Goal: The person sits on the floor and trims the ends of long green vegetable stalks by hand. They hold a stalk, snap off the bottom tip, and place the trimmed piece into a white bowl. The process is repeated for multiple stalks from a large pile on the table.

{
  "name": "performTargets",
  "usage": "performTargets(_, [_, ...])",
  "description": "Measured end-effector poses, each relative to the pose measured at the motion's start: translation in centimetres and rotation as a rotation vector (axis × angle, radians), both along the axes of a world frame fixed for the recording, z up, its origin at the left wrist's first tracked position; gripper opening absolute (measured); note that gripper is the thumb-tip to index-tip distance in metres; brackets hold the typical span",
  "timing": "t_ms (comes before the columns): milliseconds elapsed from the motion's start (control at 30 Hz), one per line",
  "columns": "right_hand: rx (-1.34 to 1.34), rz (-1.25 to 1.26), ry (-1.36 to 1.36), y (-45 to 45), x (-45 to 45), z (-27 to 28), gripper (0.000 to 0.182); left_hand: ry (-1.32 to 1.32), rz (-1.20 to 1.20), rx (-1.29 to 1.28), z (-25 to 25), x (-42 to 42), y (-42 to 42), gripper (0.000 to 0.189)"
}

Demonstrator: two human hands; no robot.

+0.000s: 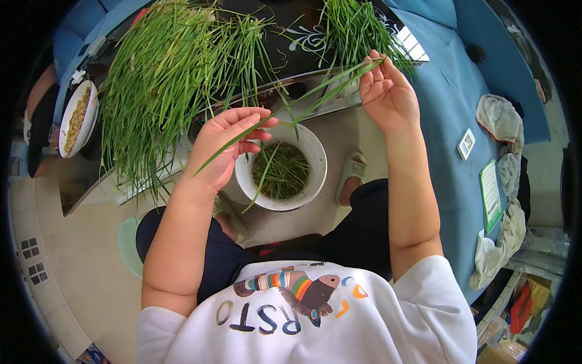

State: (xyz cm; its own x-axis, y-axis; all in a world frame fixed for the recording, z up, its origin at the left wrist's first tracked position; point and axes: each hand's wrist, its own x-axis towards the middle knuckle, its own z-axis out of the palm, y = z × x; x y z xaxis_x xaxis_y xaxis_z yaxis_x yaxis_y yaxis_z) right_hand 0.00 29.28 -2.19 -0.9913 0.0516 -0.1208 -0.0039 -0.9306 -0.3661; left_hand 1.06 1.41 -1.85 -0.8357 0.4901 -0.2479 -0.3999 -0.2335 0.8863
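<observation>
A few long green leaves, which look like garlic chives [331,85], stretch between my two hands. My right hand [390,93] pinches their ends at upper right, palm turned up. My left hand [225,141] grips the other end between thumb and fingers, with one leaf bending down across the thumb toward the wrist. Below them, on the floor between my feet, stands a white bucket [318,170] with green and brownish leaf scraps [281,175] inside. One leaf hangs over its near rim. A large heap of chives [154,77] lies at left on the table, its leaves drooping over the edge.
A smaller chive bunch [352,29] lies on the black glossy table [300,41] at right. An oval bowl [93,107] of small tan pieces is at far left. The blue sofa [448,136] on my right bears a small white device [466,144] and a green-edged packet [491,195].
</observation>
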Motion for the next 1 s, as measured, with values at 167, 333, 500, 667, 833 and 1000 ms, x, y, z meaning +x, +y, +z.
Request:
performTargets(167, [-0.022, 0.013, -0.045, 0.1, -0.2, 0.0, 0.012, 0.224, 0.0, -0.104, -0.3, 0.5, 0.2, 0.026])
performTargets(333, [-0.002, 0.031, -0.049, -0.4, -0.3, -0.4, 0.013, 0.386, -0.141, -0.179, 0.8, 1.5, 0.8, 0.036])
performTargets(500, [0.012, 0.058, -0.074, -1.7, 0.1, -0.2, 0.015, 0.25, -0.09, -0.049, 0.0, 1.8, 1.3, 0.026])
performTargets(667, [0.05, 0.066, -0.062, -2.2, 0.1, -0.3, 0.015, 0.326, -0.107, -0.159, -0.1, 1.7, 1.3, 0.018])
performTargets(833, [0.086, 0.087, -0.05, -2.4, 0.3, -0.3, 0.015, 0.278, -0.164, -0.182, -0.8, 1.8, 1.3, 0.015])
performTargets(1000, [0.087, 0.108, -0.016, -2.1, 0.4, -0.1, 0.013, 0.291, -0.253, -0.252, -1.5, 2.1, 1.2, 0.017])
